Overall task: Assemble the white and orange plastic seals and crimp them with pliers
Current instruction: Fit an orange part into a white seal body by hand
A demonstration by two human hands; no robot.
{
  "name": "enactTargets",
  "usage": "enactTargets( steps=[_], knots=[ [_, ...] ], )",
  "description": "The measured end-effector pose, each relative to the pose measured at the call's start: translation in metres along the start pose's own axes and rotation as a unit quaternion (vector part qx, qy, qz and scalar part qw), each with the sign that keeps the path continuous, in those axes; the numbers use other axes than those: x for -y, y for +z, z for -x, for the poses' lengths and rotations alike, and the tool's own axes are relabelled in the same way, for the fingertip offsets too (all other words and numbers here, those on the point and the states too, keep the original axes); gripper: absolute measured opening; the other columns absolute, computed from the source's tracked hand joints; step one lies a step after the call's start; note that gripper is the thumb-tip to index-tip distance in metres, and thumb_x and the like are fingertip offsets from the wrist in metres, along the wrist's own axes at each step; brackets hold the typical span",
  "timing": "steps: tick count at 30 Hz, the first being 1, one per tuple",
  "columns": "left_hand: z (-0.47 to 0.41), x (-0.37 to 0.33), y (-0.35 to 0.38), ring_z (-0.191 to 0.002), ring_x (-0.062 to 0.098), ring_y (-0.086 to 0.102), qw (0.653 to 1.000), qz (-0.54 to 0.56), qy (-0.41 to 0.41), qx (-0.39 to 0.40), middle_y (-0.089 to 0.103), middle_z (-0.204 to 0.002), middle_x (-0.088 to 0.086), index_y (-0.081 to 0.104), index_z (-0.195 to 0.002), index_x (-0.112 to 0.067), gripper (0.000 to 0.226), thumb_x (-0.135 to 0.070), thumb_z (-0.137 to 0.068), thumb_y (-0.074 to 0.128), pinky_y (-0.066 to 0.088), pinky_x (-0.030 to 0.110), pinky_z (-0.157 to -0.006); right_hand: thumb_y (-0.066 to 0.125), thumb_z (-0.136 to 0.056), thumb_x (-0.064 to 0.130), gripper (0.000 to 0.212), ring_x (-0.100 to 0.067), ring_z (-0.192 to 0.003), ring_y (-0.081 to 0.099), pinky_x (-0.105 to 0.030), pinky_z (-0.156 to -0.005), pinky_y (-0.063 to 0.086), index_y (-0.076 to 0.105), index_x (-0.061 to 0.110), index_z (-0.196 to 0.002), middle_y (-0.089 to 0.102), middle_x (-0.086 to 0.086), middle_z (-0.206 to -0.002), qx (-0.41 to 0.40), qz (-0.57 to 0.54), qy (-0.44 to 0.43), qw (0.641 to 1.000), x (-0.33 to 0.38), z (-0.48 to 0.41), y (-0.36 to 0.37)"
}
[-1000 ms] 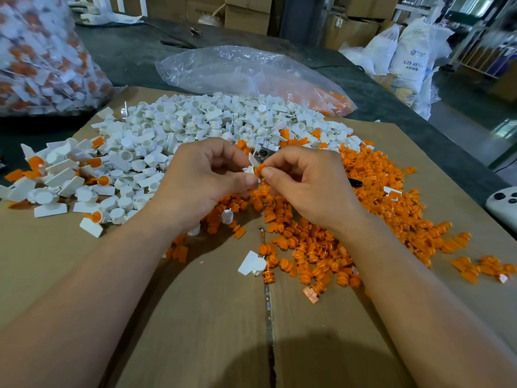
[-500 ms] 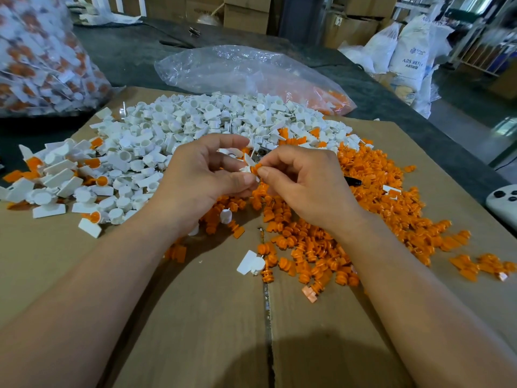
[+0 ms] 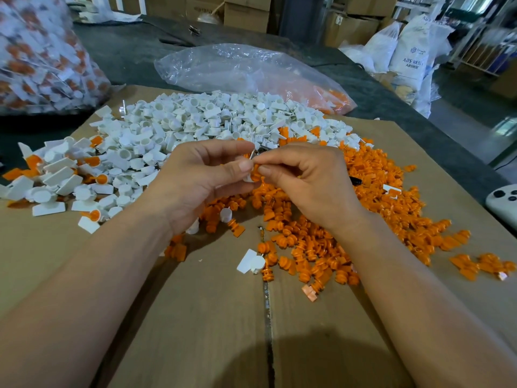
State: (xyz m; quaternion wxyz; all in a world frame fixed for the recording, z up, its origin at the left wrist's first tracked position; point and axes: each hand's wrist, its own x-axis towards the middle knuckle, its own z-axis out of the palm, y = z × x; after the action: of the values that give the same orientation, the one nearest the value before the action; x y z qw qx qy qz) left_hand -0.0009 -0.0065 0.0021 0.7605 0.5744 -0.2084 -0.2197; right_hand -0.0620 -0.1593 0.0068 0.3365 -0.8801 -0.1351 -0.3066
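Left grip (image 3: 195, 180) pinches white seal body (image 3: 248, 178); right grip (image 3: 310, 179) pinches orange insert (image 3: 256, 172). Both parts touch, held above the orange pile (image 3: 377, 197) on the bench (image 3: 209, 317). Prob. mid-insertion: line parts up square, press w/ thumbs till seated, don't force; crimp after.

white seals (image 3: 195, 121), orange seals (image 3: 377, 197)

Soft daylight, wide-angle edge distortion
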Motion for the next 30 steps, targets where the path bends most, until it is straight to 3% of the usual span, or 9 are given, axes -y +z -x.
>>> enactTargets(
  steps=[2, 5, 11, 17, 21, 23, 27, 30],
  knots=[
    [0.0002, -0.0004, 0.0006, -0.073, 0.021, 0.07, 1.0, 0.012, -0.011, 0.012, 0.068, -0.082, 0.01, 0.068, -0.091, -0.007, 0.029, -0.011, -0.062, 0.064, 0.055, 0.019, -0.061, 0.063, -0.079, 0.009, 0.018, -0.006, -0.075, 0.062, -0.03, -0.071, 0.055, 0.071, 0.006, -0.096, 0.061, 0.011, -0.081, -0.01, -0.009, 0.005, 1.0, 0.0004, -0.0002, -0.0001],
    [0.0003, -0.0017, 0.0008, -0.071, 0.019, 0.07, 0.999, 0.033, -0.028, 0.028, 0.068, -0.075, 0.006, 0.066, -0.09, -0.005, 0.026, -0.009, -0.065, 0.061, 0.055, 0.017, -0.06, 0.063, -0.08, 0.009, 0.016, -0.01, -0.078, 0.064, -0.033, -0.073, 0.054, 0.071, 0.006, -0.093, 0.065, 0.005, -0.083, -0.012, -0.022, 0.02, 0.999, 0.0003, -0.0006, 0.0001],
    [0.0019, -0.003, 0.0, -0.069, 0.019, 0.071, 0.994, 0.065, -0.068, 0.059, 0.072, -0.078, 0.01, 0.066, -0.098, -0.004, 0.035, -0.005, -0.063, 0.06, 0.056, 0.017, -0.059, 0.062, -0.081, 0.008, 0.021, 0.004, -0.074, 0.058, -0.02, -0.071, 0.051, 0.064, 0.022, -0.097, 0.058, 0.021, -0.08, -0.003, -0.034, 0.024, 0.999, -0.0009, -0.0013, -0.0003],
    [0.0012, -0.0008, 0.002, -0.065, 0.019, 0.071, 0.999, 0.014, -0.025, 0.019, 0.064, -0.083, 0.014, 0.064, -0.091, -0.004, 0.038, -0.002, -0.054, 0.067, 0.055, 0.019, -0.058, 0.061, -0.082, 0.012, 0.018, -0.007, -0.08, 0.062, -0.028, -0.073, 0.052, 0.07, 0.012, -0.098, 0.063, 0.009, -0.083, 0.013, -0.039, 0.043, 0.998, -0.0006, -0.0008, 0.0],
    [0.0003, 0.0012, 0.0007, -0.06, 0.016, 0.068, 0.996, -0.082, 0.032, -0.018, 0.067, -0.073, -0.005, 0.066, -0.084, -0.015, 0.038, -0.009, -0.047, 0.074, 0.055, 0.021, -0.055, 0.064, -0.082, 0.016, 0.02, -0.008, -0.08, 0.063, -0.03, -0.072, 0.052, 0.066, 0.019, -0.102, 0.062, 0.012, -0.083, 0.017, -0.048, 0.055, 0.997, 0.0026, -0.0011, 0.0004],
    [0.001, 0.0017, 0.0006, -0.063, 0.014, 0.067, 0.991, -0.119, 0.051, -0.027, 0.068, -0.076, -0.005, 0.067, -0.082, -0.019, 0.041, -0.014, -0.042, 0.077, 0.057, 0.023, -0.061, 0.066, -0.081, 0.012, 0.021, -0.01, -0.081, 0.064, -0.031, -0.073, 0.053, 0.067, 0.018, -0.101, 0.064, 0.007, -0.084, 0.016, -0.051, 0.064, 0.997, 0.0025, -0.0007, 0.0006],
    [0.0011, 0.0015, -0.0003, -0.072, 0.016, 0.069, 0.997, -0.059, 0.054, -0.016, 0.071, -0.08, -0.001, 0.072, -0.073, -0.022, 0.037, -0.022, -0.037, 0.079, 0.056, 0.022, -0.065, 0.065, -0.082, 0.01, 0.024, -0.007, -0.084, 0.063, -0.024, -0.075, 0.053, 0.066, 0.017, -0.105, 0.065, 0.002, -0.088, 0.004, -0.059, 0.071, 0.996, 0.0025, -0.0005, -0.001],
    [0.0006, 0.0013, -0.0006, -0.071, 0.015, 0.069, 0.997, -0.055, 0.059, -0.021, 0.069, -0.082, 0.001, 0.071, -0.078, -0.021, 0.038, -0.018, -0.04, 0.076, 0.054, 0.019, -0.064, 0.066, -0.082, 0.009, 0.033, 0.0, -0.083, 0.062, -0.018, -0.076, 0.052, 0.058, 0.03, -0.106, 0.062, 0.014, -0.086, 0.003, -0.079, 0.075, 0.994, 0.003, -0.0013, -0.0006]
  ],
)
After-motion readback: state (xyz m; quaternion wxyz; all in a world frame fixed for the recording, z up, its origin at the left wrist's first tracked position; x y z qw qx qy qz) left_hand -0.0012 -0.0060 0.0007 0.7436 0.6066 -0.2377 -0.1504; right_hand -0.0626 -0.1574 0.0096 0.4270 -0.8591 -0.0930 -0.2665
